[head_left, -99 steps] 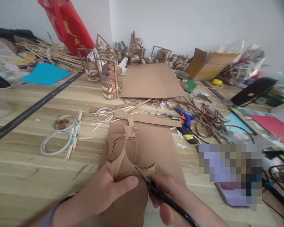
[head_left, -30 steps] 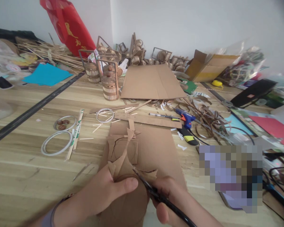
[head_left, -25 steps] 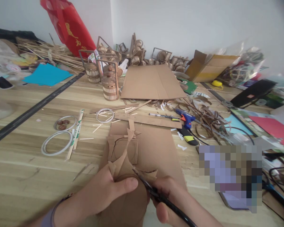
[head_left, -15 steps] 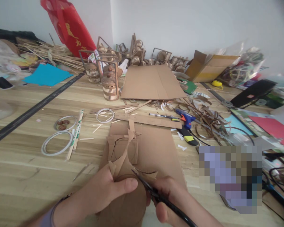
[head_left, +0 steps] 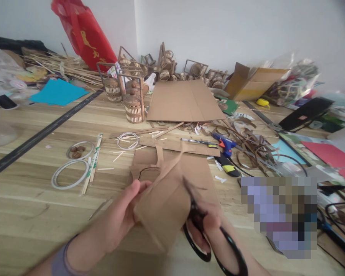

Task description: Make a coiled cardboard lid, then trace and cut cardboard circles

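Note:
A partly cut piece of brown cardboard (head_left: 163, 203) is tilted up between my hands and a little blurred. My left hand (head_left: 128, 209) grips its left side, thumb in front and fingers behind. In my right hand (head_left: 211, 222) is a pair of black-handled scissors (head_left: 194, 205), the fingers through the handle loops. The blades lie at the cardboard's right edge, pointing up and away from me. Beneath them, a larger cardboard sheet (head_left: 201, 168) rests on the wooden table, with a drawn curve partly hidden at its left.
Right of the sheet lie a utility knife (head_left: 228, 166), a blue glue gun (head_left: 225, 143) and curled cardboard strips (head_left: 250, 143). White tape rings (head_left: 70, 174) and wooden sticks (head_left: 92, 165) lie left. Small lidded baskets (head_left: 133, 107) stand behind, beside a big cardboard sheet (head_left: 185, 101).
The cardboard piece has been lifted and turned, its rounded face now tilted up. My left thumb has shifted to its left side. The scissors have swung more upright, with the handle loops now spread.

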The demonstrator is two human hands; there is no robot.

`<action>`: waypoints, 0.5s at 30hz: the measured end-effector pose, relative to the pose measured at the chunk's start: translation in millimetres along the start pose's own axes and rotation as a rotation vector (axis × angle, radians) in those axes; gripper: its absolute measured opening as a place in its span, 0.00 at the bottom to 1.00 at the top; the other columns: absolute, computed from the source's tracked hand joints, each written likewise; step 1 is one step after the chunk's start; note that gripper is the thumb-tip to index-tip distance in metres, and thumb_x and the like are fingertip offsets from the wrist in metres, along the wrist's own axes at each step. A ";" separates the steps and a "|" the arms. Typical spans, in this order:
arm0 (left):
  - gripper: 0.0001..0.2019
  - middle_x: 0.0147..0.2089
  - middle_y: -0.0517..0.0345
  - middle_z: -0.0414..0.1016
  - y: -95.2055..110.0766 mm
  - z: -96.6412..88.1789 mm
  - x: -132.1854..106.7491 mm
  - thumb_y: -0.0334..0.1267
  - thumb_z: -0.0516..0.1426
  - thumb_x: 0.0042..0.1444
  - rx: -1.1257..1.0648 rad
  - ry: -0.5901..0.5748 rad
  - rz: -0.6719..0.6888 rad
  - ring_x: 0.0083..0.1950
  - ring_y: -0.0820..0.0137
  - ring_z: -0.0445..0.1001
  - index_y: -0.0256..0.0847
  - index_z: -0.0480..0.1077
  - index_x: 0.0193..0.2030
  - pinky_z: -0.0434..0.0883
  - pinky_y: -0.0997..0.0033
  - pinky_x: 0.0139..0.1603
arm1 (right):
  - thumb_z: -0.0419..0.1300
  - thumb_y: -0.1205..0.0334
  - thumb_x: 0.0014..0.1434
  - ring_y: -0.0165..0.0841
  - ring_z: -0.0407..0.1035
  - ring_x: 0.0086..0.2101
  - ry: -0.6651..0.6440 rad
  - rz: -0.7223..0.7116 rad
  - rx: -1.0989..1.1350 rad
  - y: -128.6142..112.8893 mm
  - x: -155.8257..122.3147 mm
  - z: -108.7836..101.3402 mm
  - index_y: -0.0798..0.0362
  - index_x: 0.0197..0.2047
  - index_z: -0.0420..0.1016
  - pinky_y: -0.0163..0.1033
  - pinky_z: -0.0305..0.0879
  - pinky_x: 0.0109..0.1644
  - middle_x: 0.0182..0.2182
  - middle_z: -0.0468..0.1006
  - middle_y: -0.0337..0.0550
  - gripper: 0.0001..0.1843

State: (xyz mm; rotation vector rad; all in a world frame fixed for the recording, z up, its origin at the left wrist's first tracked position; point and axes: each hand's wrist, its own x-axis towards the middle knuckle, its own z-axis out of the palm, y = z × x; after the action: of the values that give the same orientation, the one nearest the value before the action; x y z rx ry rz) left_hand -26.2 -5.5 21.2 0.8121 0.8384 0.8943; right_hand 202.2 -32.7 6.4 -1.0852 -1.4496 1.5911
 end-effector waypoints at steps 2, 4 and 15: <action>0.33 0.31 0.57 0.77 -2.9 0.7 2.3 0.73 0.57 0.49 -0.081 -0.075 0.009 0.28 0.68 0.74 0.43 0.78 0.40 0.72 0.73 0.26 | 0.39 0.20 0.59 0.24 0.48 0.14 0.126 -0.034 0.100 4.4 2.6 1.1 0.52 0.21 0.63 0.32 0.45 0.18 0.13 0.55 0.31 0.42; 0.33 0.35 0.55 0.78 -5.2 4.2 2.5 0.71 0.60 0.48 -0.126 -0.163 0.015 0.28 0.71 0.73 0.41 0.77 0.44 0.71 0.76 0.27 | 0.37 0.20 0.59 0.25 0.47 0.14 0.184 -0.050 0.140 5.1 3.9 5.0 0.50 0.20 0.61 0.33 0.45 0.18 0.12 0.53 0.31 0.42; 0.22 0.49 0.55 0.83 -1.3 20.1 -9.5 0.59 0.58 0.56 0.286 0.174 -0.028 0.63 0.53 0.73 0.50 0.79 0.49 0.73 0.53 0.62 | 0.44 0.20 0.57 0.26 0.51 0.18 0.001 -0.008 -0.103 -5.5 -2.7 18.0 0.51 0.22 0.59 0.32 0.49 0.20 0.15 0.58 0.33 0.40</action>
State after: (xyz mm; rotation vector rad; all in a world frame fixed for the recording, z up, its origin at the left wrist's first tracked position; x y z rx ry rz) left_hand -11.9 -19.2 31.3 0.9770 1.1459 0.8386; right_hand 186.5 -41.6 12.5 -1.1373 -1.5477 1.5245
